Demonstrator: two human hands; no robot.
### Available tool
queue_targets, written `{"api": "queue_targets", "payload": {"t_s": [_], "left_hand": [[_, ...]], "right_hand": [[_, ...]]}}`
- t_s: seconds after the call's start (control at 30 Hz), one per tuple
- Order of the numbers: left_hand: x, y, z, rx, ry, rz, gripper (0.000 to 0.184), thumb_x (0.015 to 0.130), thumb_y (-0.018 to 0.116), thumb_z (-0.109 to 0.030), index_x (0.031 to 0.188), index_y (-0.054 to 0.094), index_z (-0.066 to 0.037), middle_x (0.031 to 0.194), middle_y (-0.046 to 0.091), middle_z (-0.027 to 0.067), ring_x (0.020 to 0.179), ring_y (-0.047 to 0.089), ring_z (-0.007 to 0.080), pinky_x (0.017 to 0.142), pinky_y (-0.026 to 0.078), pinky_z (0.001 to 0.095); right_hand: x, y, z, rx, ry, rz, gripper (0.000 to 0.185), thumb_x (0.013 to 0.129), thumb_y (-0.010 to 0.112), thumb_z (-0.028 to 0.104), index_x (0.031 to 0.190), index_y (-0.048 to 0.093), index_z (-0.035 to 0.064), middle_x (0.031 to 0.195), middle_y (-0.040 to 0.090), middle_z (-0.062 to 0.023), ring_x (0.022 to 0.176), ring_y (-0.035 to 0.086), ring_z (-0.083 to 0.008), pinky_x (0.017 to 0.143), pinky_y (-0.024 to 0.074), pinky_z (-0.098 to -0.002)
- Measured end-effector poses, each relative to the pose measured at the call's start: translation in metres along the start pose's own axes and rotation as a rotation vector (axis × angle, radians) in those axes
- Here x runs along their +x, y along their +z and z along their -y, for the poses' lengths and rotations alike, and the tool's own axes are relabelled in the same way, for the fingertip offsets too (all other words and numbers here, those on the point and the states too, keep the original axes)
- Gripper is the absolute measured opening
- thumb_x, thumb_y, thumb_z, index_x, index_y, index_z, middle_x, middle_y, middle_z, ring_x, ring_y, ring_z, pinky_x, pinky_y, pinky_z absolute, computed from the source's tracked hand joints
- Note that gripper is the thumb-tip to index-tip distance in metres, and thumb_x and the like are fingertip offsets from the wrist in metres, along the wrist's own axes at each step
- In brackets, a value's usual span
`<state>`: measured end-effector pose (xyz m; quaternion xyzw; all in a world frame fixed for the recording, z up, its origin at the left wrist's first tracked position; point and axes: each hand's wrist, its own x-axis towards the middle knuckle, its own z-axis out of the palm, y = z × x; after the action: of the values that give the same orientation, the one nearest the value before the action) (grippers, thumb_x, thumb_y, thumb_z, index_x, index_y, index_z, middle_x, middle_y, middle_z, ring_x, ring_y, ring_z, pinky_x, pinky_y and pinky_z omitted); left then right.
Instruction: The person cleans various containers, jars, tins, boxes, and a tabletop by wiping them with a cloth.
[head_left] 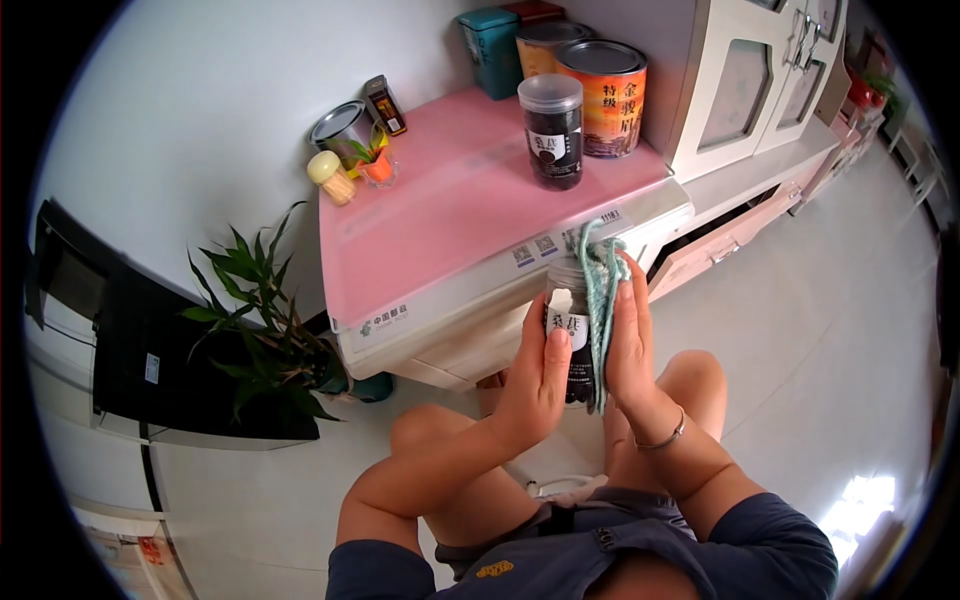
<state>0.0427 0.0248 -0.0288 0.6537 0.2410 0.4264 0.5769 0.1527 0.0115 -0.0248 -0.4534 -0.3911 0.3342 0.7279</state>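
A clear plastic jar [578, 380] with dark contents and a black-and-white label is held upright in front of the cabinet. My left hand [540, 365] wraps around its left side, the thumb lying on the label. Against the jar's right side, my right hand [630, 335] presses a folded green cloth [600, 300], fingers pointing up. The cloth hides that side of the jar, and part of its top. A similar jar [553, 145] with a translucent lid stands on the pink cabinet top [440, 200].
An orange tea tin [610, 110], a yellow tin [540, 60] and a teal box [492, 55] stand at the back right. A toothpick holder [330, 178] and a silver can [345, 130] are at the left. A potted plant [265, 310] grows beside the cabinet; a drawer [725, 250] sits pulled out.
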Motion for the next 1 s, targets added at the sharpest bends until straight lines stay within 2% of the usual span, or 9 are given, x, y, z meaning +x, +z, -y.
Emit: {"api": "queue_targets", "payload": {"t_s": [0.1, 0.17, 0.3, 0.43, 0.57, 0.73, 0.83, 0.93, 1.0], "left_hand": [[0.004, -0.001, -0.003, 0.109, 0.066, 0.027, 0.048, 0.093, 0.034, -0.022, 0.129, 0.018, 0.005, 0.122, 0.036, 0.0143, 0.112, 0.035, 0.0192, 0.095, 0.027, 0.0291], [0.008, -0.004, -0.009, 0.089, 0.037, 0.037, 0.051, 0.091, 0.041, -0.024, 0.128, 0.022, 0.004, 0.117, 0.041, 0.0122, 0.107, 0.039, 0.0178, 0.093, 0.029, 0.0283], [0.012, -0.011, -0.013, -0.112, -0.207, 0.063, 0.050, 0.087, 0.050, -0.021, 0.124, 0.028, 0.003, 0.109, 0.047, 0.0090, 0.099, 0.044, 0.0137, 0.088, 0.034, 0.0263], [0.004, -0.011, 0.002, 0.025, 0.188, -0.158, 0.054, 0.082, 0.050, -0.011, 0.125, 0.022, 0.007, 0.112, 0.042, 0.0149, 0.102, 0.043, 0.0203, 0.088, 0.034, 0.0330], [0.005, -0.012, 0.003, 0.087, 0.396, -0.182, 0.061, 0.079, 0.054, -0.011, 0.126, 0.020, 0.009, 0.114, 0.040, 0.0172, 0.103, 0.042, 0.0213, 0.089, 0.034, 0.0331], [0.009, -0.016, 0.003, 0.215, 0.485, -0.001, 0.081, 0.071, 0.071, -0.023, 0.127, 0.020, 0.007, 0.111, 0.046, 0.0196, 0.101, 0.049, 0.0260, 0.087, 0.038, 0.0351], [0.017, -0.020, -0.004, 0.048, 0.388, 0.202, 0.079, 0.072, 0.069, -0.013, 0.130, 0.018, 0.003, 0.118, 0.043, 0.0194, 0.107, 0.046, 0.0250, 0.090, 0.036, 0.0351], [0.017, -0.017, -0.010, -0.146, 0.356, 0.187, 0.083, 0.070, 0.072, -0.014, 0.130, 0.018, 0.003, 0.121, 0.041, 0.0188, 0.109, 0.044, 0.0240, 0.091, 0.035, 0.0351], [0.016, -0.020, -0.015, -0.038, 0.380, 0.200, 0.086, 0.068, 0.074, -0.015, 0.130, 0.017, 0.003, 0.121, 0.040, 0.0185, 0.110, 0.043, 0.0236, 0.091, 0.035, 0.0351]], "right_hand": [[0.004, -0.009, -0.008, 0.217, 0.206, -0.020, 0.040, 0.094, 0.026, 0.031, 0.114, 0.041, -0.0003, 0.099, 0.053, -0.0081, 0.086, 0.049, -0.0111, 0.077, 0.0405, -0.0239], [0.000, -0.011, -0.011, 0.205, 0.216, -0.041, 0.041, 0.094, 0.025, 0.034, 0.107, 0.045, 0.0003, 0.092, 0.055, -0.0065, 0.081, 0.051, -0.0098, 0.074, 0.0422, -0.0226], [-0.006, -0.008, -0.022, 0.157, 0.155, 0.044, 0.041, 0.094, 0.022, 0.034, 0.105, 0.043, 0.0006, 0.092, 0.053, -0.0073, 0.083, 0.049, -0.0116, 0.076, 0.0414, -0.0240], [-0.021, 0.003, -0.024, 0.024, 0.042, 0.142, 0.039, 0.095, 0.020, 0.031, 0.107, 0.040, 0.0004, 0.090, 0.048, -0.0065, 0.085, 0.044, -0.0127, 0.077, 0.0382, -0.0248], [-0.016, 0.006, -0.008, 0.187, 0.407, 0.237, 0.046, 0.093, 0.021, 0.035, 0.109, 0.046, 0.0000, 0.099, 0.053, -0.0084, 0.090, 0.048, -0.0148, 0.083, 0.0383, -0.0267], [-0.015, -0.001, -0.003, 0.341, 0.519, 0.293, 0.034, 0.090, 0.036, 0.025, 0.110, 0.048, 0.0009, 0.103, 0.055, -0.0107, 0.091, 0.056, -0.0189, 0.078, 0.0466, -0.0300], [-0.016, -0.003, -0.015, 0.822, 0.576, 0.322, 0.028, 0.085, 0.049, 0.022, 0.105, 0.050, 0.0025, 0.095, 0.057, -0.0079, 0.081, 0.057, -0.0169, 0.070, 0.0487, -0.0271], [-0.015, -0.012, -0.026, 0.595, 0.582, 0.338, 0.028, 0.086, 0.048, 0.022, 0.105, 0.050, 0.0016, 0.096, 0.057, -0.0082, 0.082, 0.057, -0.0171, 0.071, 0.0488, -0.0275], [-0.013, -0.017, -0.022, 0.374, 0.504, 0.270, 0.032, 0.088, 0.044, 0.026, 0.104, 0.051, -0.0018, 0.096, 0.057, -0.0093, 0.084, 0.056, -0.0152, 0.073, 0.0471, -0.0265]]}}
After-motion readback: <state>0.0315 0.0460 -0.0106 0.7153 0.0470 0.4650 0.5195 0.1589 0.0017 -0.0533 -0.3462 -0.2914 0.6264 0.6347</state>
